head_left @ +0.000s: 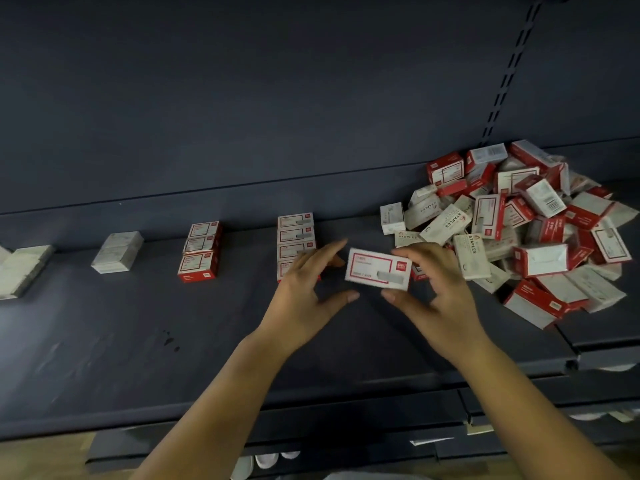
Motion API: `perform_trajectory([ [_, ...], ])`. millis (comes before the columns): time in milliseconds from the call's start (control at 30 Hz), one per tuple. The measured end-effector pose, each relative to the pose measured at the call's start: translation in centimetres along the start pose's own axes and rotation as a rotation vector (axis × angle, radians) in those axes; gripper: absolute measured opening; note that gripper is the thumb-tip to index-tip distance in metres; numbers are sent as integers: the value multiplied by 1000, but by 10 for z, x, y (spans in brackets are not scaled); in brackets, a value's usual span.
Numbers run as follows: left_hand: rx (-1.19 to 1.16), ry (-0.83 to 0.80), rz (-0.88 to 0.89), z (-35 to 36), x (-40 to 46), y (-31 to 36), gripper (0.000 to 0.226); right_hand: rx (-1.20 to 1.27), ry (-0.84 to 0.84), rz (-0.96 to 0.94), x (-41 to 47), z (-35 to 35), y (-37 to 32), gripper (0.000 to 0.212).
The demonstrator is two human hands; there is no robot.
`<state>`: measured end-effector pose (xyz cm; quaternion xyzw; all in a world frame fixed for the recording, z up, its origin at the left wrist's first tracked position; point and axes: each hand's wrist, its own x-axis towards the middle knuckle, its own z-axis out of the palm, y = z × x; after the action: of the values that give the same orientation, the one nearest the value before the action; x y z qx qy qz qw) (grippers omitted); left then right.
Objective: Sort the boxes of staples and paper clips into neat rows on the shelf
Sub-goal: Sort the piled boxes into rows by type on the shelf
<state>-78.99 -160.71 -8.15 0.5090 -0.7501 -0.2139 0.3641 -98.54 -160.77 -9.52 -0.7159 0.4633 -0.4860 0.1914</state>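
Here, red-and-white box (378, 268) pinched in right hand (437, 289), left hand (304, 292) beside

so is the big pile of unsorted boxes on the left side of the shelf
No, the jumbled pile lies at the right end of the shelf, beyond the right hand.

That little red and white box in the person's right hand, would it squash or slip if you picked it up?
Probably not. The box looks like stiff card with crisp edges, held by the right hand at one end without buckling. Its flat faces suggest it won't roll. If it holds staples, it is likely heavy for its size.
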Motion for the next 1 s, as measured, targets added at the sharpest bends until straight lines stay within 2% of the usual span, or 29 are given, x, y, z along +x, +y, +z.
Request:
perform_trajectory([
  [67,-9,-20,26,-1,-4,3,70,21,-23,-27,-3,0,-4,42],
  [267,8,46,111,-6,-11,2,57,61,-61,-32,-8,2,-8,46],
  [567,48,43,118,-9,-21,-10,54,-35,-108,-5,-15,9,-7,54],
  [667,49,37,72,-8,-31,-24,53,-103,-152,-10,-18,16,-1,53],
  [833,174,8,-80,-10,-52,-52,66,-325,-251,-121,-28,32,15,47],
  [933,231,29,-179,-12,-56,-58,71,-331,-274,-94,-32,39,19,46],
  [1000,304,50,-221,-11,-54,-61,63,-310,-276,-60,-33,43,19,45],
])
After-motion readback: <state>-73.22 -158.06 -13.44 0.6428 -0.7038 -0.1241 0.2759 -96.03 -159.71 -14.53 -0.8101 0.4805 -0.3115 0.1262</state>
